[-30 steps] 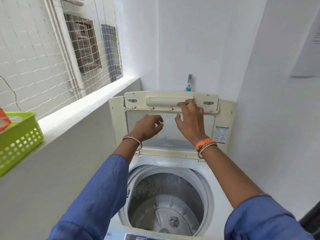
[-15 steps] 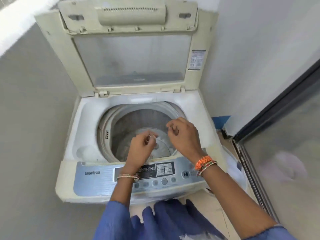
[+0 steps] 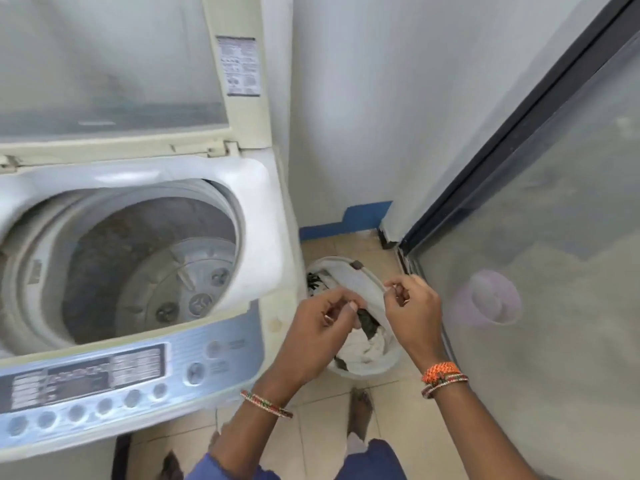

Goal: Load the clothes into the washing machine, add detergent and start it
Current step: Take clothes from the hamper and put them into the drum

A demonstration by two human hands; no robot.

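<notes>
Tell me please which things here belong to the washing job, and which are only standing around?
For the job:
washing machine, lid up, drum bare
white basket of clothes
left hand and right hand, over the basket

Only around:
glass door
lilac tub behind it

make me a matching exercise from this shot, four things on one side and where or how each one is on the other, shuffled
Things:
1. washer lid
2. drum
3. laundry basket
4. control panel

Places or states:
A. on the floor tiles, right of the machine, clothes inside
B. along the machine's near edge
C. raised upright
D. empty of clothes

Pairs: 1-C, 2-D, 3-A, 4-B
</notes>
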